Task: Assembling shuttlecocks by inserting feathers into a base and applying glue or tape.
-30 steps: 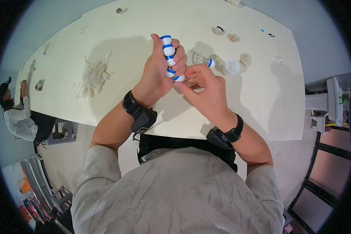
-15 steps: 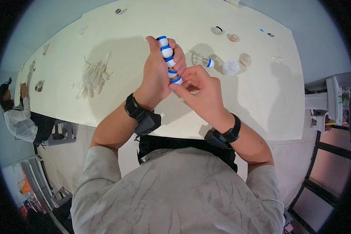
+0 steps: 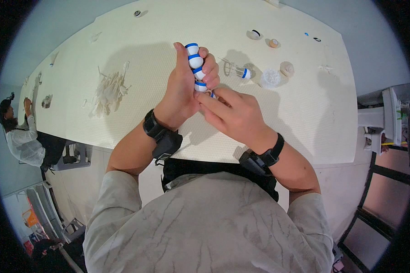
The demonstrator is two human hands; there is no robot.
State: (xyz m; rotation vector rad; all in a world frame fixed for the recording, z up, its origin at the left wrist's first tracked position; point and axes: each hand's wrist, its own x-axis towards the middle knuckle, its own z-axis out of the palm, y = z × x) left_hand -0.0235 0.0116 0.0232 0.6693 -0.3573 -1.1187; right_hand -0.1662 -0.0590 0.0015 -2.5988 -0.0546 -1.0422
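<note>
A row of small white rounded caps with blue bands (image 3: pixel 195 61) lies in my left hand (image 3: pixel 180 86). Its fingers curl around them from the right, and the thumb points up along the left side. At the lower end of the row, the fingers of my right hand (image 3: pixel 241 113) pinch the lowest cap (image 3: pixel 212 94), which they mostly cover. Both hands meet above the near middle of the table. Just right of them lies a clear tube (image 3: pixel 232 69) with a blue-and-white cap (image 3: pixel 246 73) at one end.
Left on the pale table (image 3: pixel 168 27) is a pile of thin white strips (image 3: pixel 109 95). To the right are a crumpled clear plastic piece (image 3: pixel 270 78), a whitish round piece (image 3: pixel 287 69) and a tan ring (image 3: pixel 273 43). Another person (image 3: pixel 23 141) sits at the far left edge.
My right hand has turned and closed over the lowest cap, which now tilts right, away from the row. My left hand keeps its hold, nearly in the same place.
</note>
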